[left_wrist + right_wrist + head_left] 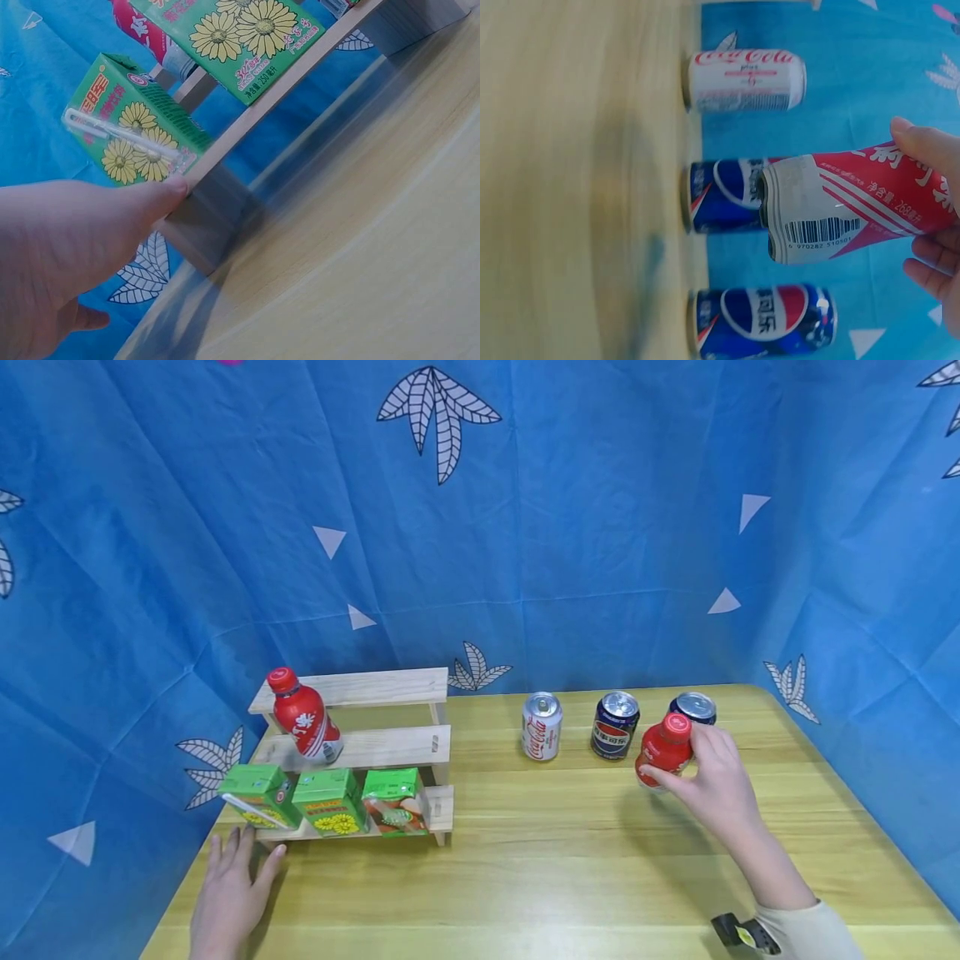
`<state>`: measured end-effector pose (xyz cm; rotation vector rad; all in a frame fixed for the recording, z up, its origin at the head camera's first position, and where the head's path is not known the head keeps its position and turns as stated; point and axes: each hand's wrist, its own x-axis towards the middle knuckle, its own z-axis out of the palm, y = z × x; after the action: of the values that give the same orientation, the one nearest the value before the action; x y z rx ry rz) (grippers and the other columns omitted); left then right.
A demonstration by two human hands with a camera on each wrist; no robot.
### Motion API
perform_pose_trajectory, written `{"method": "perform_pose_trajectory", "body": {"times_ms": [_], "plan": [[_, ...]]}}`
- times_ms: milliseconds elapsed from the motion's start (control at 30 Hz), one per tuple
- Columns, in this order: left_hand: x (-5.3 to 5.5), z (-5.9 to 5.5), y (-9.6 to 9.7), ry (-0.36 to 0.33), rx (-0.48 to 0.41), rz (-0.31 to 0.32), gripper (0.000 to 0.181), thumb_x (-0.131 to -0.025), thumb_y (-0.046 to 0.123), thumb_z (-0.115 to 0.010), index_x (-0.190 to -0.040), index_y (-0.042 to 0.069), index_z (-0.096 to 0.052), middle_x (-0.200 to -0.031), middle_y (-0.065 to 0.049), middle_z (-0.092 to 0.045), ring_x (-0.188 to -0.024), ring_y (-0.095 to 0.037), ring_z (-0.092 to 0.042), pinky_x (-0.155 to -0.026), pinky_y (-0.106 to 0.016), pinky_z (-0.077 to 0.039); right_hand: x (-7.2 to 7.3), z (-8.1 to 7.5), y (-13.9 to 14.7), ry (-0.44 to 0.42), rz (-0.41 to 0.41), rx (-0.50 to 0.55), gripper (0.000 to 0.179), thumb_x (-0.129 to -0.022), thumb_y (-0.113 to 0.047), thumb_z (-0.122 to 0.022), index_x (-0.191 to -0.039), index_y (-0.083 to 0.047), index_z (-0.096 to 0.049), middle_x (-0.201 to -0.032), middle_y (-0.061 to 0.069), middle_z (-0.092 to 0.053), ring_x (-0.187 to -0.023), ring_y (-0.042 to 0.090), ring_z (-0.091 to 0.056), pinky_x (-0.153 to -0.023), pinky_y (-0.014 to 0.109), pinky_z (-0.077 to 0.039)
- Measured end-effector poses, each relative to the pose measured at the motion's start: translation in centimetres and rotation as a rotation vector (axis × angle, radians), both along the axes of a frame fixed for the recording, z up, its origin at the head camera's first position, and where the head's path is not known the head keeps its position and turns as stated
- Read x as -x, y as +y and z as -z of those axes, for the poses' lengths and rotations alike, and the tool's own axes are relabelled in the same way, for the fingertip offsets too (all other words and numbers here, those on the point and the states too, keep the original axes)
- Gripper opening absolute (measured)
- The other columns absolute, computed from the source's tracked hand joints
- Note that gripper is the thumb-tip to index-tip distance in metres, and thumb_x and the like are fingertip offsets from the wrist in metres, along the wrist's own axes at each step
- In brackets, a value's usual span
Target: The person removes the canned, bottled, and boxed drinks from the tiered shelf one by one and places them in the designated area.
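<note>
My right hand [722, 781] grips a red plastic bottle [664, 750] by its upper part, thumb on one side and fingers on the other. In the right wrist view the bottle [840, 199] is held above the table, its white barcode end nearest the cans. At the left, my left hand [231, 889] lies with fingers extended by the front corner of a three-step wooden shelf [442, 810]. Its thumb [169, 193] is right at the corner of the lowest step, close under a green drink carton [135, 127] with a straw.
On the lowest step stand two more cartons, one yellow-flowered [330, 802] and one with a brown front [396, 802]. Another red bottle [303, 718] stands on the middle step. A white Coca-Cola can [542, 727] and two blue Pepsi cans, one nearer the middle [615, 727], stand toward the back.
</note>
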<state>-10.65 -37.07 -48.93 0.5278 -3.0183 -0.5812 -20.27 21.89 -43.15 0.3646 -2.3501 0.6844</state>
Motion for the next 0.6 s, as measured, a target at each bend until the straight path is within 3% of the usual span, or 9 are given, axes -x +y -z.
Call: {"method": "perform_pose_trajectory", "body": {"times_ms": [300, 600], "plan": [[0.0, 0.3, 0.0, 0.011, 0.003, 0.003, 0.084, -0.099, 0.059, -0.036, -0.153, -0.003, -0.016, -0.156, -0.035, -0.011, -0.146, -0.052, 0.005, -0.112, -0.074, -0.01, 0.2, 1.4, 1.4, -0.062, 0.079, 0.002, 0.057, -0.062, -0.016, -0.09, -0.1, 0.006, -0.053, -0.098, 0.022, -0.058, -0.096, 0.036, -0.047, -0.072, 0.049, -0.044], [-0.1, 0.3, -0.1, 0.028, 0.002, 0.001, 0.083, -0.1, 0.058, -0.037, -0.153, -0.003, -0.016, -0.156, -0.035, -0.011, -0.146, -0.051, 0.005, -0.111, -0.074, -0.01, 0.9, 2.5, 1.8, -0.068, 0.098, 0.034, 0.058, -0.062, -0.016, -0.09, -0.1, 0.007, -0.053, -0.092, 0.021, -0.056, -0.092, 0.035, -0.045, -0.072, 0.045, -0.039]]}}
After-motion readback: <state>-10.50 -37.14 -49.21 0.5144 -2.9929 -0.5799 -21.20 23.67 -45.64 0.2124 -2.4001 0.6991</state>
